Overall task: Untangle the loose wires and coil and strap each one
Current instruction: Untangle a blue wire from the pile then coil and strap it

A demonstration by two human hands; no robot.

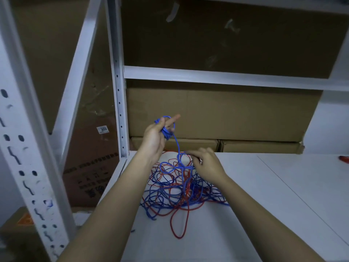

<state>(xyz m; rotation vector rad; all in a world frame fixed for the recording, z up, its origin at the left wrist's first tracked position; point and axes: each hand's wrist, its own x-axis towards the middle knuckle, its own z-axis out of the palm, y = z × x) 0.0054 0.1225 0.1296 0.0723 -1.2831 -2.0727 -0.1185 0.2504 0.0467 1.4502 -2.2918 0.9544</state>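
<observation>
Two wires: left hand (154, 138) grips a blue wire (177, 146) coil; right hand (204, 161) pinches its strand above the red wire (177, 220) tangle near the white shelf's (264, 205) left edge.

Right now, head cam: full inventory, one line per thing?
blue wire: 1, blue, part coiled in the left hand, rest in the tangle on the shelf
red wire: 1, red, tangled with the blue on the shelf
shelf: 1, white, under the tangle
cardboard boxes: several, brown, behind the shelf
red object: 1, far right edge, cut off
left hand: raised, grips the blue coil
right hand: low, pinches the blue strand
</observation>
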